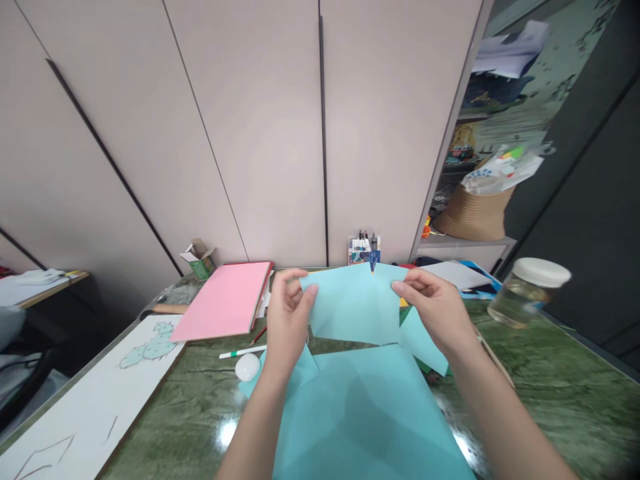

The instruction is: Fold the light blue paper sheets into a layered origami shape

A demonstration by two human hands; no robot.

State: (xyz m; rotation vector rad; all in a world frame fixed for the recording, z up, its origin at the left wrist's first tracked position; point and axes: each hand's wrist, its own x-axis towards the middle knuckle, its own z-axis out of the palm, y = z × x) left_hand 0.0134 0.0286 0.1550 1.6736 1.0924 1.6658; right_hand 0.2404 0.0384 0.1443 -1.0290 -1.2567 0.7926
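Green desk [190, 393]: 1 big teal sheet [365, 413] lying flat in front of you
Your left hand [290, 313]: pinching the small teal sheet's [355, 303] left edge
Your right hand [433, 300]: pinching its right edge

Over on the green marbled table [190, 400], a pink pad [225, 300] is lying with its near corner reaching the white sheet [115, 393], which is showing a cactus drawing. A small green-and-white box [201, 261] is standing open behind the pad, near the pale cabinet doors [260, 133]. A white marker with a green band [243, 352] is lying near a red pencil [259, 335], and a pen holder [360, 249] is standing at the back. On the right, a white-lidded jar [527, 293] is holding liquid — and beyond it, on the shelf [465, 242], a plastic bag [503, 170] is resting on something tan and ribbed [475, 212].
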